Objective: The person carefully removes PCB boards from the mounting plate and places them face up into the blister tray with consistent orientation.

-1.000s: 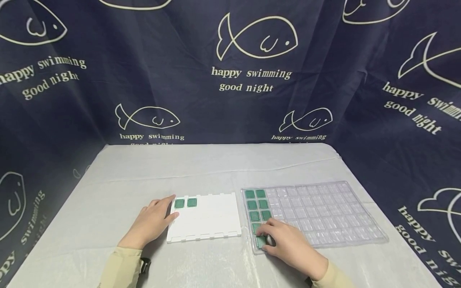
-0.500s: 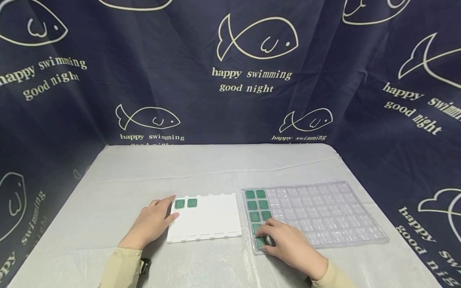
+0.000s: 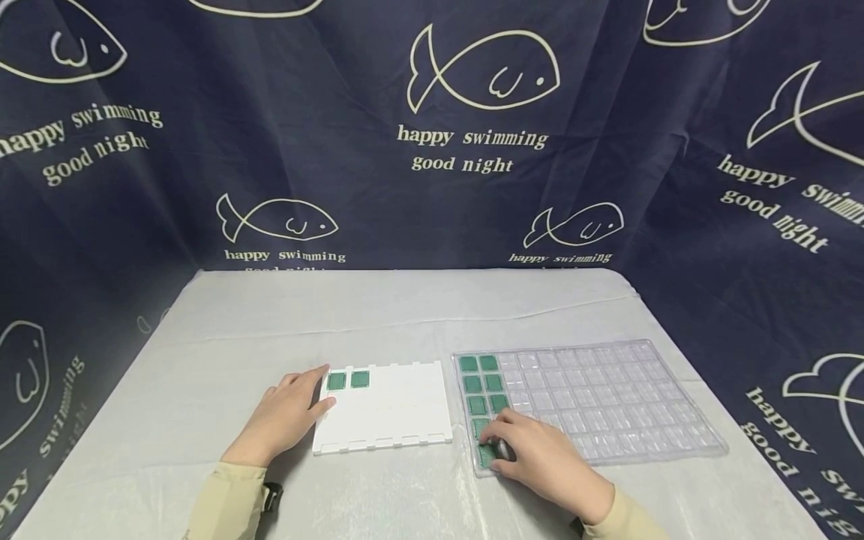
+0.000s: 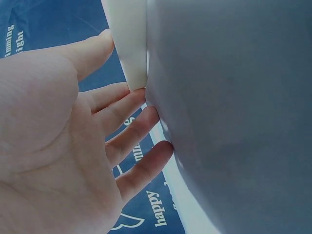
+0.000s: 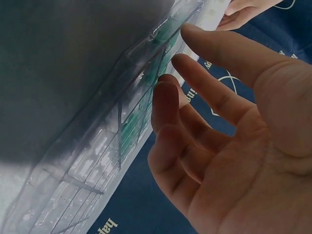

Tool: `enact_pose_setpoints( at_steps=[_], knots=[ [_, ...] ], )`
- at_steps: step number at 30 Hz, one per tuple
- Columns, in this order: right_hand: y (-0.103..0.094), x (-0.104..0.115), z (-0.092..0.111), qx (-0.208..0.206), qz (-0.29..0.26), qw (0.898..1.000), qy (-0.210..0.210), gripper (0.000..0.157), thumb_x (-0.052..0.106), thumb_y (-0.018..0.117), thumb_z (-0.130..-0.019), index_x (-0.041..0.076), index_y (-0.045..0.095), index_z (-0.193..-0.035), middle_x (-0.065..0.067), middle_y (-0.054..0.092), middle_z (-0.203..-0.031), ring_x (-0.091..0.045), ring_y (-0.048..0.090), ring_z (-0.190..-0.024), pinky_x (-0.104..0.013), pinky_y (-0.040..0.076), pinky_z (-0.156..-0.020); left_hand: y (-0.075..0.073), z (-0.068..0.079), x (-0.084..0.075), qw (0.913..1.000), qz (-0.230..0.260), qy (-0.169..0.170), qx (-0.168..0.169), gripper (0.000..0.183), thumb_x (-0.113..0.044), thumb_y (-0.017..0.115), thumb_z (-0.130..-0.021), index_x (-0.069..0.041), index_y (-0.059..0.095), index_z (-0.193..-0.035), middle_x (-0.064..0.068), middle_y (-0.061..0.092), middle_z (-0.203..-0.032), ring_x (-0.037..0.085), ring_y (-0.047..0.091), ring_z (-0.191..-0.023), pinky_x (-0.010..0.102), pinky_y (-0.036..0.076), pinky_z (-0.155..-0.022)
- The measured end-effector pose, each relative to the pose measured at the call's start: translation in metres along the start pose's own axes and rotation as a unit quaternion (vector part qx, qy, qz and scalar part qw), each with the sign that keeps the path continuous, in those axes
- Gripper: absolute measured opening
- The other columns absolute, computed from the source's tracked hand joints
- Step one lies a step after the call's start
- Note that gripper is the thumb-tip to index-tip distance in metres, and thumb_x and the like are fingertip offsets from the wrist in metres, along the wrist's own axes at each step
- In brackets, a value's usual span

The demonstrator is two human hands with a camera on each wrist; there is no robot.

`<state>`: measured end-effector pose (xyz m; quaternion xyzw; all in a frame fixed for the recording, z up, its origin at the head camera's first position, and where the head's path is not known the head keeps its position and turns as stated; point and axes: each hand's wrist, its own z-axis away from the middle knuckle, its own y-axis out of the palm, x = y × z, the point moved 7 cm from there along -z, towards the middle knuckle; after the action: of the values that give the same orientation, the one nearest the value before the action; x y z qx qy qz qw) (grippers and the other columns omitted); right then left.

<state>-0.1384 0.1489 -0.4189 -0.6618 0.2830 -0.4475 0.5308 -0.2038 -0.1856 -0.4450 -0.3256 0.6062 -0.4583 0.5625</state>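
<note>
A white board lies on the table, with two small green circuit boards near its far left corner. My left hand rests along the board's left edge, fingers fairly straight; in the left wrist view the fingertips touch that edge. To the right lies a clear plastic tray with more green circuit boards in its left columns. The thumb and index finger of my right hand pinch a green circuit board at the tray's near left corner. The other right fingers curl under the palm.
A pale cloth covers the table. Behind and beside it hangs a dark blue curtain with fish prints. A narrow gap separates the white board from the tray.
The green circuit board at my right fingertips has shifted slightly left. Both hands, the white board and the tray stay in place.
</note>
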Motion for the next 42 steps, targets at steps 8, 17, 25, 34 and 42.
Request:
enact_pose_setpoints(
  at_steps=[8, 17, 25, 34, 42],
  knots=[
    [-0.002, 0.001, -0.001, 0.006, -0.005, 1.0, -0.001, 0.03, 0.024, 0.087, -0.078, 0.027, 0.073, -0.105, 0.012, 0.063, -0.099, 0.001, 0.049, -0.075, -0.024, 0.044, -0.058, -0.001, -0.001, -0.001, 1.0, -0.001, 0.0, -0.002, 0.063, -0.035, 0.062, -0.1, -0.004, 0.045, -0.152, 0.021, 0.057, -0.148, 0.044, 0.051, -0.135, 0.062, 0.043, -0.106],
    [-0.001, 0.002, -0.001, 0.009, 0.004, 1.0, 0.003, 0.03, 0.027, 0.087, -0.077, 0.026, 0.073, -0.104, 0.012, 0.064, -0.1, -0.001, 0.054, -0.077, -0.025, 0.047, -0.059, -0.001, -0.001, -0.001, 1.0, -0.001, 0.004, -0.001, 0.062, -0.034, 0.063, -0.1, -0.004, 0.045, -0.152, 0.021, 0.057, -0.147, 0.044, 0.051, -0.134, 0.062, 0.043, -0.105],
    [-0.003, 0.005, -0.002, 0.017, 0.007, 1.0, 0.013, 0.029, 0.026, 0.087, -0.077, 0.026, 0.073, -0.103, 0.012, 0.064, -0.098, -0.001, 0.052, -0.074, -0.025, 0.045, -0.058, 0.0, -0.002, 0.0, 1.0, 0.001, 0.002, 0.0, 0.062, -0.035, 0.063, -0.1, -0.005, 0.045, -0.152, 0.019, 0.056, -0.148, 0.044, 0.05, -0.135, 0.062, 0.042, -0.105],
    [-0.006, 0.021, -0.015, 0.007, 0.019, 1.0, -0.002, 0.027, 0.024, 0.086, -0.079, 0.021, 0.074, -0.103, 0.008, 0.067, -0.097, -0.003, 0.058, -0.074, -0.024, 0.049, -0.059, 0.001, -0.001, 0.001, 1.0, 0.0, -0.003, 0.002, 0.062, -0.035, 0.062, -0.1, -0.006, 0.045, -0.152, 0.019, 0.056, -0.149, 0.044, 0.05, -0.136, 0.062, 0.042, -0.106],
    [-0.011, 0.04, -0.04, -0.014, 0.01, 0.999, -0.044, 0.024, 0.019, 0.084, -0.082, 0.017, 0.074, -0.104, 0.004, 0.068, -0.094, -0.001, 0.056, -0.069, -0.018, 0.043, -0.055, 0.002, -0.001, 0.001, 1.0, -0.001, -0.002, 0.002, 0.062, -0.035, 0.062, -0.1, -0.006, 0.044, -0.153, 0.018, 0.056, -0.149, 0.044, 0.05, -0.136, 0.062, 0.042, -0.106]
  ],
)
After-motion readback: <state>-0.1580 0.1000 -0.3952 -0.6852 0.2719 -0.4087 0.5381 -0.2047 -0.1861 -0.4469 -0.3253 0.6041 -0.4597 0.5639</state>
